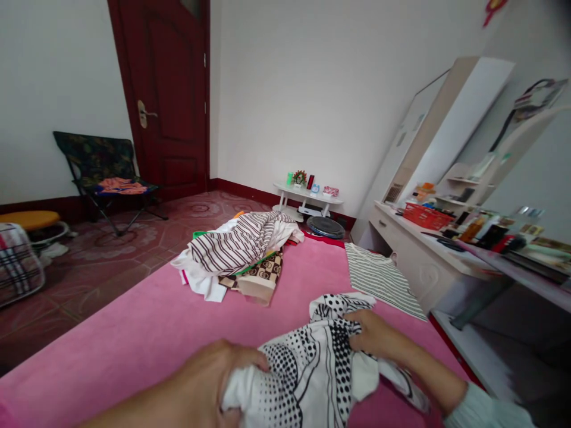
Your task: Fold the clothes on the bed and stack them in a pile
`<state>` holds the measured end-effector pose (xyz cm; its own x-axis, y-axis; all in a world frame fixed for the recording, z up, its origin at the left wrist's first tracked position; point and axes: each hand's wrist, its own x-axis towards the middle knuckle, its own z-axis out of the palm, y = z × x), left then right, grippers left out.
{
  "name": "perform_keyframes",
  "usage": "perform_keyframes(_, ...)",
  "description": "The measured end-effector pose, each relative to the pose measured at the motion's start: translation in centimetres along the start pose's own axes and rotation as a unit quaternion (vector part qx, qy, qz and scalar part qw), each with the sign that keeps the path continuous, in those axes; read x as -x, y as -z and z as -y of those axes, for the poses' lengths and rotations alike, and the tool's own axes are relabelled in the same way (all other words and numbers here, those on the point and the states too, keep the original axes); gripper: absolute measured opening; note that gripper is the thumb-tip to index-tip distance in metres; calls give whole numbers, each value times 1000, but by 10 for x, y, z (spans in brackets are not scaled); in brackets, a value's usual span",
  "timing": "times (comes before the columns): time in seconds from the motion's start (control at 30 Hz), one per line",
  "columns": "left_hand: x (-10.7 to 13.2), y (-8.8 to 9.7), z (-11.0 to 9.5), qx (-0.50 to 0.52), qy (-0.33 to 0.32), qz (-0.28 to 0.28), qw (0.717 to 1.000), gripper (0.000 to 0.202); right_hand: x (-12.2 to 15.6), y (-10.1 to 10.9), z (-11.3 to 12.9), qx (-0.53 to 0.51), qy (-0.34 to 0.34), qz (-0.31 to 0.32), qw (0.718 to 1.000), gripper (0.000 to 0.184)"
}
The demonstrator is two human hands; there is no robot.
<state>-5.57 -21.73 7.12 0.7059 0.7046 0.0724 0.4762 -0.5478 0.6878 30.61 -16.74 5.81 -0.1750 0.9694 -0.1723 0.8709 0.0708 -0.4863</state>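
A white garment point(312, 362) with black dots and lines lies bunched over the near part of the pink bed cover point(147, 321). My left hand point(218, 374) is closed around its left end, the thumb on top of the cloth. Gripping a fold at the upper right is my right hand point(370, 336), its fingers partly hidden in the fabric. Further back, a pile of clothes is topped by a brown-and-white striped garment point(241, 241), with a brown checked piece point(263, 276) below. A striped shirt point(381, 276) lies flat along the bed's right edge.
To the right stands a white dressing table point(401, 238) bearing a red basket point(426, 216) and several bottles. A folding chair point(104, 160) with an orange cloth point(120, 186) stands by the dark red door point(167, 89). A low white table point(307, 193) is against the far wall.
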Motion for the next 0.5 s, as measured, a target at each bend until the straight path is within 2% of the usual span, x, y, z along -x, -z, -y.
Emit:
perform_keyframes(0.07,-5,31,2,-11,-3,-65,998,46,-15,32,20,-22,10,21,999,11)
perform_keyframes(0.13,-15,70,1,-54,4,-175,983,39,-40,72,48,-45,49,-36,997,7)
perform_keyframes(0.17,-22,91,-2,-91,5,-238,967,37,-56,93,63,-54,68,-104,991,5)
perform_keyframes(0.2,-30,110,-4,-132,4,-316,940,35,-74,113,78,-69,89,-200,973,12)
perform_keyframes(0.23,-40,127,-6,-170,-1,-382,908,36,-91,131,91,-91,125,-298,942,28)
perform_keyframes(0.27,-50,140,-5,-204,-2,-430,880,38,-108,145,100,-120,160,-364,909,47)
perform_keyframes(0.3,-62,150,-2,-235,-1,-463,855,39,-124,155,104,-155,181,-405,883,62)
perform_keyframes(0.33,-74,155,6,-263,2,-474,840,40,-138,161,102,-182,192,-434,861,72)
perform_keyframes(0.4,-97,151,34,-314,19,-435,844,37,-157,157,77,-202,175,-457,848,76)
perform_keyframes(0.5,-124,124,95,-348,57,-278,894,35,-159,127,-2,-173,100,-451,870,53)
